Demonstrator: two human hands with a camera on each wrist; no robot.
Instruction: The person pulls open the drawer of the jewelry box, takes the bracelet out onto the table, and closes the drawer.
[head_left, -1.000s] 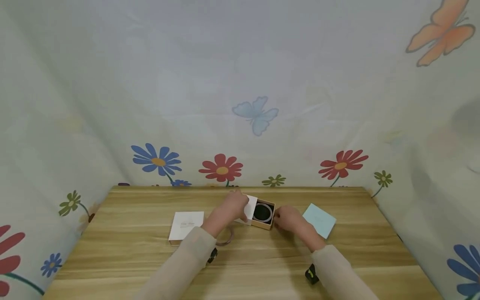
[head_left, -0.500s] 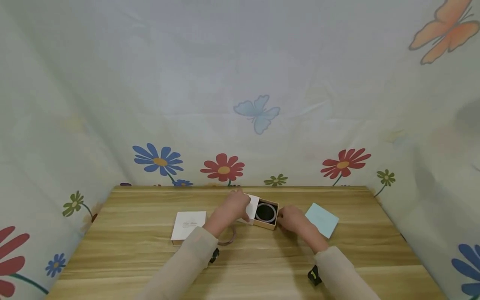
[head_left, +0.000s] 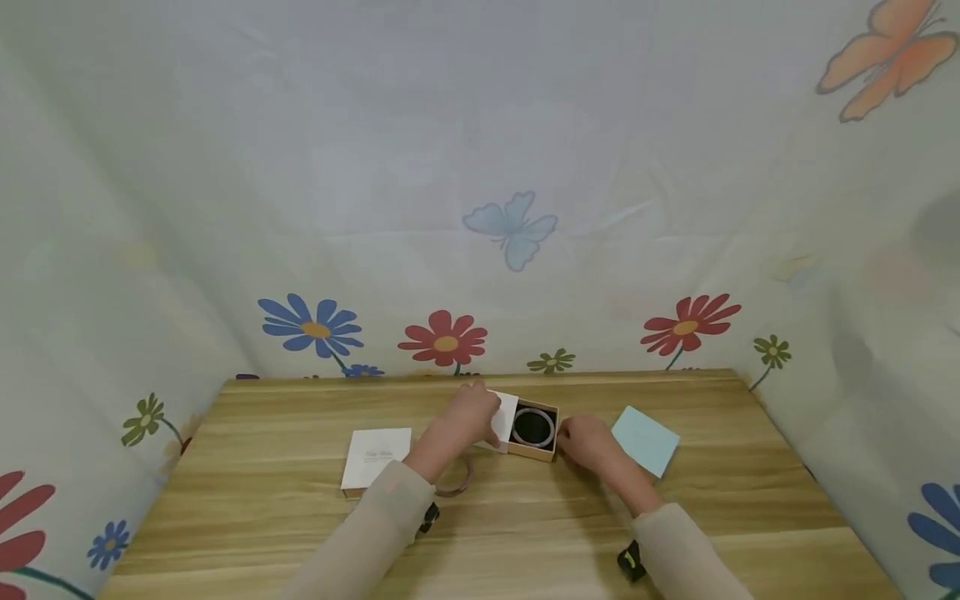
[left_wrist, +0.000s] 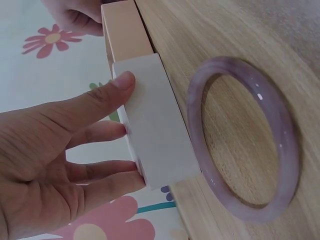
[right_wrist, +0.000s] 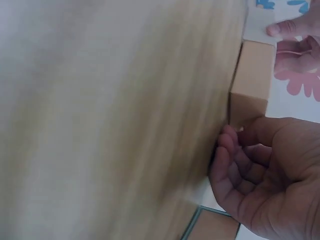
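Note:
My left hand point(head_left: 463, 417) grips the white sleeve point(left_wrist: 157, 120) of a small slide-out box, thumb on one side and fingers on the other in the left wrist view. From its right side a tan drawer point(right_wrist: 251, 70) sticks out partway. Inside the drawer, a pale bangle point(head_left: 515, 427) lies on black lining. My right hand point(right_wrist: 270, 170) has its fingers curled at the drawer's outer end, where thumb and forefinger pinch; the exact spot is hidden by the fingertips. Beside the sleeve, a glossy purple bangle point(left_wrist: 290, 145) lies on the table, partly covered by my left arm in the head view.
A closed white box point(head_left: 377, 454) with printed lettering stands on the wooden table point(head_left: 525, 533) to the left. A light blue box point(head_left: 647, 442) sits at the right, close to my right hand. Behind the table hangs a flowered cloth point(head_left: 360, 167).
The drawer has slid slightly farther right out of the sleeve, with my right hand moving along. My left hand keeps its grip on the sleeve. The head view has shifted a little.

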